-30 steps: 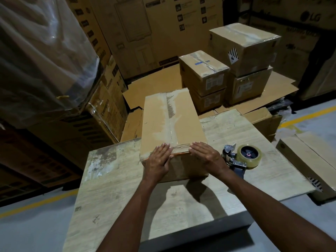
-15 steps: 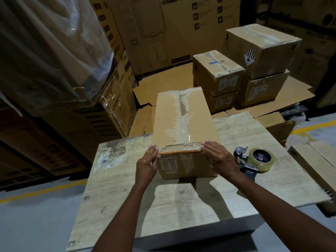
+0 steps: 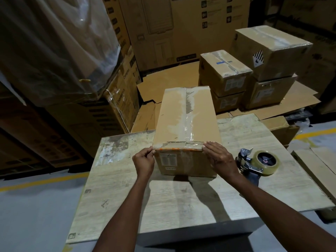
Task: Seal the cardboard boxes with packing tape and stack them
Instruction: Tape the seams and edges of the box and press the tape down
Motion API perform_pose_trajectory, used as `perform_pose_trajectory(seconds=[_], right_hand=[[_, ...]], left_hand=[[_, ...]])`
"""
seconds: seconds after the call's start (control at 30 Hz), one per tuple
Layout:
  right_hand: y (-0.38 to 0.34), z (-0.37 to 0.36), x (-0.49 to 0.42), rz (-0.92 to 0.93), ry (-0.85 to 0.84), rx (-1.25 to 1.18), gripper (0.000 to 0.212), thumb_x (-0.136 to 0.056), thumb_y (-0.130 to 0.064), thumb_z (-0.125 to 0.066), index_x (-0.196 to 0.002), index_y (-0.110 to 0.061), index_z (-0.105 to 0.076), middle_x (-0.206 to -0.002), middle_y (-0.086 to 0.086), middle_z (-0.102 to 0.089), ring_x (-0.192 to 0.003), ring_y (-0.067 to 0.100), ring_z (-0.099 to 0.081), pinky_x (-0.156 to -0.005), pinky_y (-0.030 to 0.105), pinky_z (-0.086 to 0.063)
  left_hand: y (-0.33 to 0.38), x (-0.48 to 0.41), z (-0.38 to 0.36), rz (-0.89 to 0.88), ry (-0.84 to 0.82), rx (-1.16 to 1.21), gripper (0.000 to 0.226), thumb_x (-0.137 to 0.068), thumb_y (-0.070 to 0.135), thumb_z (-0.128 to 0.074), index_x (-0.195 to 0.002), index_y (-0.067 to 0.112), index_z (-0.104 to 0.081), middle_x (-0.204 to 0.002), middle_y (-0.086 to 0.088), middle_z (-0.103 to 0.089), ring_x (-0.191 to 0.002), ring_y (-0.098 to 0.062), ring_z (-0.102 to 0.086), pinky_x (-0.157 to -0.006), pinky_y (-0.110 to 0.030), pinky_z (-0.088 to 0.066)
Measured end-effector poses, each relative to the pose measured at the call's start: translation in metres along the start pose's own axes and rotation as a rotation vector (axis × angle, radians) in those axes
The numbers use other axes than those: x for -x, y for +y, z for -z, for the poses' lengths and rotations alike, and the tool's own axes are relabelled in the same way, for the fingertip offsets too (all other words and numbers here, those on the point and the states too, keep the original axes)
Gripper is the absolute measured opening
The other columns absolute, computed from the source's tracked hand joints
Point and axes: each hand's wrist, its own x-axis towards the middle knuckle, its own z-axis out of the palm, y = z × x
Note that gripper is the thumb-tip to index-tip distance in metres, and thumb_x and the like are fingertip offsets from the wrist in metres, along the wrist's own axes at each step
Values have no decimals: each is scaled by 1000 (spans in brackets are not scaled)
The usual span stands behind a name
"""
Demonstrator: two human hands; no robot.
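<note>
A long cardboard box (image 3: 183,120) lies lengthwise on the pale wooden table (image 3: 181,200), with clear tape along its top seam and down the near end. My left hand (image 3: 144,161) grips the box's near left corner, fingers curled at the edge. My right hand (image 3: 221,158) rests with straight fingers on the near right corner. A tape dispenser (image 3: 259,163) with a roll of clear tape lies on the table just right of my right hand. Two stacks of taped boxes (image 3: 224,73) (image 3: 271,51) stand behind the table on flattened cardboard.
Tall printed cartons (image 3: 181,28) form the back wall. A plastic-wrapped pile (image 3: 51,46) looms at the left over more cartons. Another box (image 3: 316,160) sits low at the right, beside a yellow floor line (image 3: 316,132). Grey floor surrounds the table.
Both hands slid outward from the middle of the box's near top edge to its corners. The left hand now curls at the left corner. The camera drew back and tilted.
</note>
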Motion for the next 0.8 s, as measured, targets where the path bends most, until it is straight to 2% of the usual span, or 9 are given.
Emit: perform_pose_trajectory(seconds=[0.13,0.23,0.3,0.4,0.47,0.53,0.6,0.67,0.8], right_hand=[[2,0,1,-3,4,-6,28,-96,-20,-61,-115,-10,-78,-122,12,-74,-115,26,-70,-102,47,-54],[1,-2,2,-7,23,-5,32,-85,-1,-77,-116,-8,-77,-122,13,-73,-115,28,-70,-104,47,-51],[2,-3,3,-19,28,-10,41,-78,7,-83,-115,-9,-78,-122,12,-73,-115,27,-70,-106,44,-50],[4,-6,5,-34,9,-20,49,-73,9,-86,-117,-11,-78,-125,9,-72,-119,24,-69,-108,42,-50],[6,-6,5,-27,-1,-31,52,-71,11,-86,-117,-11,-77,-125,9,-72,-119,24,-68,-109,41,-48],[7,-5,4,-22,-18,-53,55,-69,12,-87,-118,-11,-77,-126,8,-72,-121,24,-68,-110,40,-48],[8,-4,4,-28,-40,-67,57,-69,11,-87,-120,-12,-77,-127,7,-71,-122,23,-67,-110,40,-48],[7,-3,3,-39,-51,-78,56,-70,10,-88,-120,-13,-76,-127,8,-71,-122,23,-67,-110,41,-49],[1,2,1,-37,-48,-72,50,-72,7,-88,-117,-10,-77,-123,11,-73,-117,27,-70,-106,47,-51]], left_hand=[[11,11,-13,64,141,61,19,-86,-5,-76,-104,-3,-78,-98,-15,-77,-92,-19,-73,-95,-33,-57],[21,22,-23,108,241,95,21,-84,-7,-76,-105,-4,-77,-97,-16,-77,-91,-20,-74,-80,-9,-52],[26,31,-31,130,297,85,22,-85,-6,-75,-107,-2,-77,-99,-15,-77,-91,-19,-74,-74,-3,-48],[35,43,-44,141,356,4,24,-90,-1,-70,-113,1,-76,-100,-17,-77,-88,-25,-75,-77,-19,-50],[41,48,-50,142,353,-86,24,-96,2,-63,-116,2,-75,-89,-23,-76,-75,-32,-72,-68,-25,-46],[45,50,-54,152,306,-203,29,-99,5,-55,-119,4,-75,-78,-25,-74,-66,-32,-68,-61,-28,-39],[50,52,-56,162,219,-341,37,-97,5,-53,-132,8,-67,-80,-24,-73,-72,-33,-68,-60,-30,-38],[56,54,-59,167,147,-420,45,-97,6,-53,-141,10,-59,-87,-23,-73,-80,-34,-69,-62,-34,-43],[59,63,-56,104,83,-458,43,-97,10,-56,-139,16,-63,-96,-19,-75,-80,-33,-69,-71,-40,-58]])
